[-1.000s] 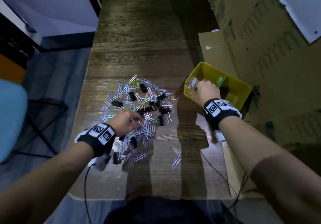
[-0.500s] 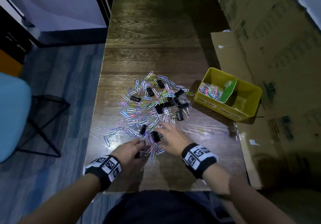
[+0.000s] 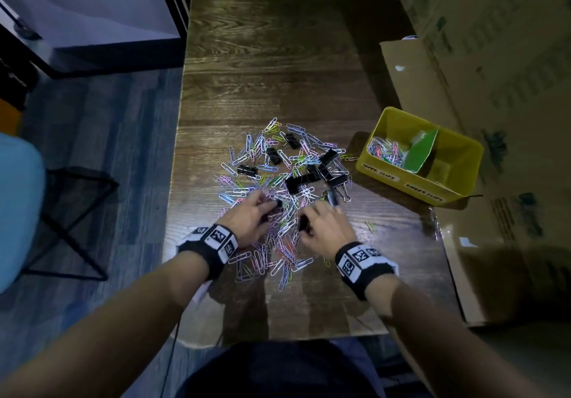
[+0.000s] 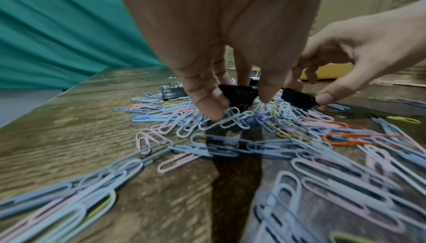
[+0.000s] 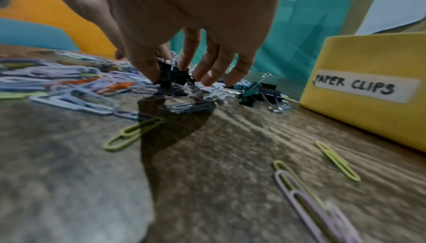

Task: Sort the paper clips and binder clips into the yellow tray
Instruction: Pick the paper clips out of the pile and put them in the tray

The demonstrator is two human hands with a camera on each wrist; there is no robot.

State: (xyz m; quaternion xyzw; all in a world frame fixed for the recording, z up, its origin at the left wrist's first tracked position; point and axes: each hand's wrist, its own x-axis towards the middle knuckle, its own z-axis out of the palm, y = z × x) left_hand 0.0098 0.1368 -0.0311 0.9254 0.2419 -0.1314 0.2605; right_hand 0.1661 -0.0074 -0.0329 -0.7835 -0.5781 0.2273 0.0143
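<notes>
A heap of coloured paper clips (image 3: 278, 200) mixed with black binder clips (image 3: 324, 166) lies mid-table. The yellow tray (image 3: 401, 183) stands to its right, a green divider (image 3: 423, 153) inside and paper clips (image 3: 386, 150) in the left compartment; its wall is labelled "PAPER CLIPS" (image 5: 366, 87). My left hand (image 3: 265, 209) is on the heap's near part, and its thumb and a finger pinch a black binder clip (image 4: 237, 93). Beside it my right hand (image 3: 309, 221) pinches another black binder clip (image 5: 173, 78), also visible in the left wrist view (image 4: 297, 97).
Cardboard boxes (image 3: 494, 58) line the table's right side, and flat cardboard (image 3: 482, 274) lies under and beside the tray. Loose paper clips (image 5: 336, 159) lie between heap and tray. A blue chair (image 3: 18, 206) and a black frame (image 3: 77, 221) stand left of the table.
One second ago my right hand was at the tray and my left on the heap. The right hand came back to the heap, and now each hand pinches a binder clip.
</notes>
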